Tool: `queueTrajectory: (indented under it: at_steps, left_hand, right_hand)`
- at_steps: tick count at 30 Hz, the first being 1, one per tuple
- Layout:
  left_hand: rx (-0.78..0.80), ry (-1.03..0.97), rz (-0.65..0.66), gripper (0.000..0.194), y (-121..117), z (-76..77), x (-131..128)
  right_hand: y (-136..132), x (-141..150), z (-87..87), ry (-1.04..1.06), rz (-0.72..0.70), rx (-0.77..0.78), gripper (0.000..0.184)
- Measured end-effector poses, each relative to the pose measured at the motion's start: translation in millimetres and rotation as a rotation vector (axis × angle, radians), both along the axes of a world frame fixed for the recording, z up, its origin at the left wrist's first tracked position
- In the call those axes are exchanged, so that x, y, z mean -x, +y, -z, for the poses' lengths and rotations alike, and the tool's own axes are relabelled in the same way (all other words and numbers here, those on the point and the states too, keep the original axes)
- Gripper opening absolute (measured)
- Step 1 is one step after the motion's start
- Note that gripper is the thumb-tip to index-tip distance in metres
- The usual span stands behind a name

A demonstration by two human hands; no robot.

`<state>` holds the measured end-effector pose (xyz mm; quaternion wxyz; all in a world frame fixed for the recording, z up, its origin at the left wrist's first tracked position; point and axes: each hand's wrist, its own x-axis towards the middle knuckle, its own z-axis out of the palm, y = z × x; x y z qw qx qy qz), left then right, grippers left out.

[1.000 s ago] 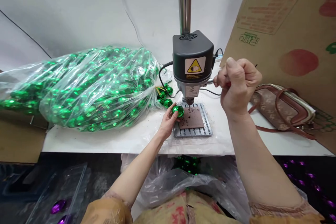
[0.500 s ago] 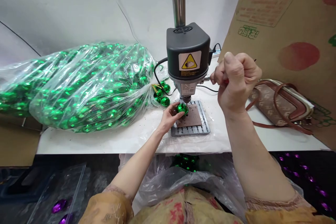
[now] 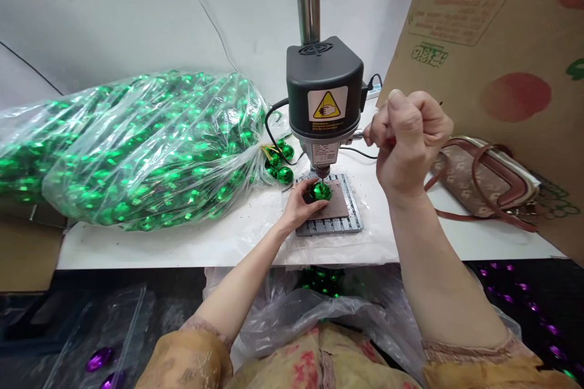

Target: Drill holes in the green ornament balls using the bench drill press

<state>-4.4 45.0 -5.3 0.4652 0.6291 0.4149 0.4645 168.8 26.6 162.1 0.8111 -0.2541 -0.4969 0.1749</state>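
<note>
My left hand (image 3: 301,203) is closed round a shiny green ball (image 3: 321,192) and holds it on the brown pad of the drill base (image 3: 344,222), right under the drill bit. The small bench drill (image 3: 325,94) has a black head with a yellow warning label and rides on a steel column. My right hand (image 3: 406,143) is a fist gripping the drill's side lever at the right of the head. The bit touches the top of the ball.
A big clear bag of green balls (image 3: 132,146) lies on the white table to the left; three loose green balls (image 3: 280,161) sit behind the drill. A brown handbag (image 3: 483,179) and a cardboard box (image 3: 493,42) stand right. Another bag (image 3: 319,301) hangs below the table edge.
My left hand slid the green ball from the left edge of the base to under the bit. The drill head has come down onto the ball.
</note>
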Motion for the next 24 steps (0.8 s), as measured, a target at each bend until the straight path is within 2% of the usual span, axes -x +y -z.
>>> queueTrajectory:
  at_steps: [4,9,14,24]
  left_hand:
    - [-0.064,0.061,-0.007,0.059,-1.7,3.5,-5.9]
    - [0.057,-0.101,0.039,0.061,-2.1,9.9,-9.6]
    - [0.141,-0.212,0.024,0.061,-3.6,7.8,-10.4]
    - [0.062,-0.104,0.047,0.057,-4.2,9.0,-7.2]
  right_hand:
    - [-1.4,0.6,0.1,-0.037,0.037,0.028,0.054]
    - [0.3,-0.4,1.2,-0.008,-0.019,-0.042,0.050]
    - [-0.9,-1.0,3.7,0.017,-0.035,-0.054,0.043]
    - [-7.8,7.0,12.6,0.028,-0.016,-0.148,0.043]
